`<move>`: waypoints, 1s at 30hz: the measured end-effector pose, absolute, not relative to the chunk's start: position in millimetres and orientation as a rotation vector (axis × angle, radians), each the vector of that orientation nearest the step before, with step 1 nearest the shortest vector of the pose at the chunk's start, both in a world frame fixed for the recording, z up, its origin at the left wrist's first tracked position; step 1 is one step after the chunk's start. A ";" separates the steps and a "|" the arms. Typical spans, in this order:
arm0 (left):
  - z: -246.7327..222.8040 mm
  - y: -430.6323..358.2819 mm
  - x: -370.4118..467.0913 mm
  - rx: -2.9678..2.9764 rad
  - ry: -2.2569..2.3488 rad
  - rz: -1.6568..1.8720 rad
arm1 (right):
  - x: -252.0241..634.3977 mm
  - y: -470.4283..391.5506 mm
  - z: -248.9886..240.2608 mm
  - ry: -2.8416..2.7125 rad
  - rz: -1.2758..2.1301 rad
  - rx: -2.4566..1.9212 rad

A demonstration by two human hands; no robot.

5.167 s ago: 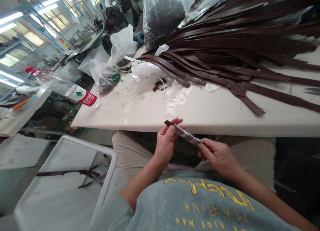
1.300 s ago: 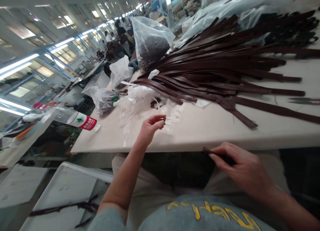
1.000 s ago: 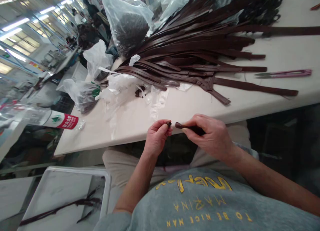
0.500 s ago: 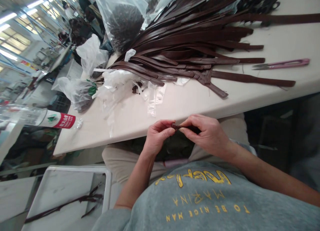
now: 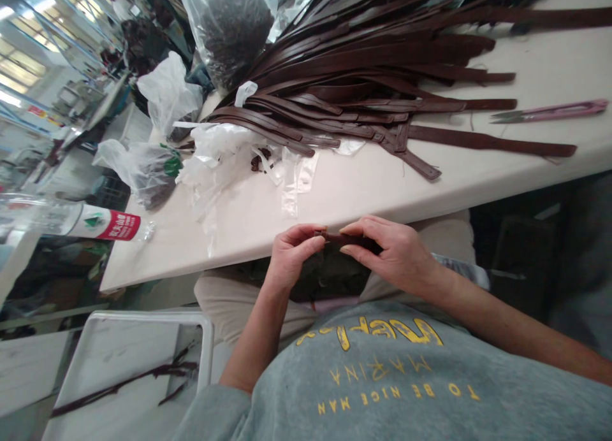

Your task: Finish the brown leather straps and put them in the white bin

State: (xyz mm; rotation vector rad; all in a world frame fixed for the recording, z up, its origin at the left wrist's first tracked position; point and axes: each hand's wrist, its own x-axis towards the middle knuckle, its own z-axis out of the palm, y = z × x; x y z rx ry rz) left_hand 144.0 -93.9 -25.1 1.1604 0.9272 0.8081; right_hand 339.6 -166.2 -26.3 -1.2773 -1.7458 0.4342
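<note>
Between my hands, just off the table's front edge, a dark brown strap [image 5: 335,238] is stretched. My left hand [image 5: 292,255] pinches its left end, where a small dark piece shows at the fingertips, too small to make out. My right hand [image 5: 393,250] grips the strap further right, thumb and fingers pressed on it; the rest of the strap is hidden in that palm. Beyond my hands, a large pile of brown leather straps [image 5: 344,103] lies on the table [image 5: 363,186].
Pink-handled thread snips [image 5: 554,111] lie at the right. Clear plastic bags [image 5: 160,93] and crumpled white plastic [image 5: 215,157] cover the table's left part. A bottle [image 5: 108,224] lies far left, above a white tray [image 5: 208,339] with dark strips.
My left hand has moved a little left, away from my right hand, and more of the strap shows between them. The view has shifted slightly.
</note>
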 end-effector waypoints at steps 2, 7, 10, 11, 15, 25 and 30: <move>-24.0 -92.7 139.8 1.152 0.957 0.814 | 341.4 -170.0 -28.1 -1.741 0.407 -1.302; -25.9 -96.1 137.8 1.137 0.955 0.813 | 340.9 -174.1 -33.0 -1.833 0.307 -1.306; -25.5 -97.9 138.9 1.104 0.961 0.821 | 338.8 -171.7 -32.4 -1.845 0.264 -1.284; -24.8 -98.1 138.9 1.087 0.957 0.821 | 338.2 -170.8 -31.5 -1.843 0.257 -1.273; -23.7 -100.8 138.6 1.022 0.912 0.798 | 336.4 -169.0 -27.9 -1.816 0.274 -1.253; -36.9 -116.0 145.6 1.130 0.848 0.687 | 335.1 -169.1 -30.7 -1.855 0.315 -1.194; -33.1 -111.5 140.4 1.198 0.899 0.700 | 341.9 -174.3 -30.9 -1.919 0.403 -1.241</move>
